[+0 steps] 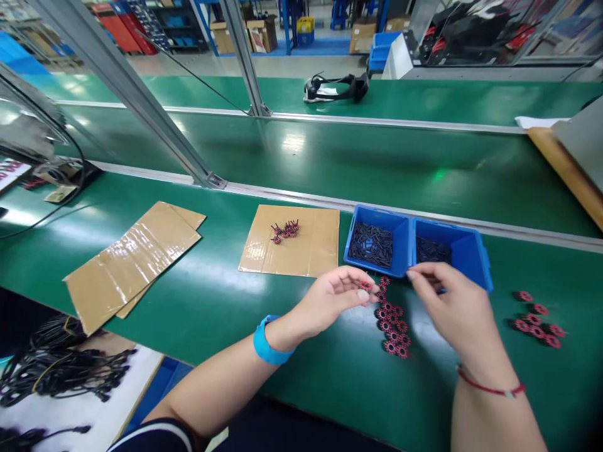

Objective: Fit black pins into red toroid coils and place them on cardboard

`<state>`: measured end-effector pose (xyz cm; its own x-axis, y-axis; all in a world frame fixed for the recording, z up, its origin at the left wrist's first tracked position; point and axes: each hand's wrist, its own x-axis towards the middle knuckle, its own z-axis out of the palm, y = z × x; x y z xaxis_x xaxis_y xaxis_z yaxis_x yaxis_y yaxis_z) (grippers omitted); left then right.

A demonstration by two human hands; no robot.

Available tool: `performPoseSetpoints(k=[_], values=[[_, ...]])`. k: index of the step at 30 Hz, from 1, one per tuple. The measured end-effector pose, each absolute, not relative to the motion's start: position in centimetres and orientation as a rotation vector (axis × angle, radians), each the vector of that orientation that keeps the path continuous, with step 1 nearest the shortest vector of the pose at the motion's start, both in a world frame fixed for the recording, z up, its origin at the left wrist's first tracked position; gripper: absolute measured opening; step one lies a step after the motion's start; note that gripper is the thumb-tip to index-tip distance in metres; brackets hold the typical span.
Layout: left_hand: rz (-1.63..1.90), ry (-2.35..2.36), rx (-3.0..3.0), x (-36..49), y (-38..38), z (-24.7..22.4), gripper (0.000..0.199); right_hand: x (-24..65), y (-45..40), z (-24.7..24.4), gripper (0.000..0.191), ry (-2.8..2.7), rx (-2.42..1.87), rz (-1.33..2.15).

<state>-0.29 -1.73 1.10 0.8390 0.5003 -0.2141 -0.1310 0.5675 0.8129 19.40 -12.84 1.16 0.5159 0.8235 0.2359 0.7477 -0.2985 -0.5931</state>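
My left hand point(343, 292) pinches a small red-and-black motor stator point(365, 286) between thumb and fingers, above the table in front of the blue bins. Just beneath and to the right of it lies a cluster of similar stators point(393, 326). My right hand point(447, 295) is at the front of the right blue bin point(478, 254), thumb and forefinger pressed together; whatever is between the fingertips is too small to make out. Short black tube pieces point(372, 245) fill the left blue bin point(354, 229), and more black pieces point(431, 250) lie in the right one.
A cardboard sheet point(311, 251) left of the bins carries several stators with black leads point(286, 231). Farther left lie stacked cardboard sheets point(136, 257). More stators point(537, 323) sit at the right. A metal post point(141, 100) rises behind; black cables point(61, 364) lie lower left.
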Motion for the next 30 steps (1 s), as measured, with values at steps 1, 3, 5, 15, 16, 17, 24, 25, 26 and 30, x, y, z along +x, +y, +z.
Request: performPoseSetpoints(k=[1, 3, 5, 15, 16, 17, 24, 25, 26, 30], values=[[0.377, 0.437, 0.879, -0.3, -1.8, 1.2, 0.027, 18.2, -12.7, 1.5, 0.017, -1.427, -2.023, 0.203], [0.355, 0.416, 0.856, -0.5, -1.8, 1.4, 0.030, 16.2, -12.5, 2.0, 0.017, -1.640, -1.894, 0.263], [0.341, 0.418, 0.847, -0.6, -1.9, 1.7, 0.031, 15.0, -12.4, 2.3, 0.021, -1.714, -1.829, 0.307], [0.206, 0.431, 0.988, -1.0, -2.0, 2.5, 0.026, 15.6, -12.8, 1.8, 0.010, -0.885, -1.450, 0.888], [0.180, 0.427, 1.004, -1.0, -2.0, 2.6, 0.027, 15.6, -12.8, 1.9, 0.010, -0.783, -1.400, 0.932], [0.157, 0.422, 1.014, -1.0, -2.0, 2.6, 0.028, 15.6, -12.8, 2.1, 0.012, -0.702, -1.360, 0.975], [0.131, 0.370, 1.025, -1.2, -1.8, 2.7, 0.028, 15.7, -13.2, 3.2, 0.015, -0.630, -1.311, 1.156], [0.137, 0.367, 1.026, -1.2, -1.8, 2.7, 0.026, 15.7, -13.2, 3.3, 0.015, -0.630, -1.310, 1.161], [0.141, 0.366, 1.030, -1.2, -1.7, 2.6, 0.024, 15.7, -13.2, 3.3, 0.015, -0.629, -1.306, 1.166], [0.139, 0.363, 1.043, -1.2, -1.7, 2.7, 0.021, 15.7, -13.2, 3.1, 0.013, -0.622, -1.283, 1.190]])
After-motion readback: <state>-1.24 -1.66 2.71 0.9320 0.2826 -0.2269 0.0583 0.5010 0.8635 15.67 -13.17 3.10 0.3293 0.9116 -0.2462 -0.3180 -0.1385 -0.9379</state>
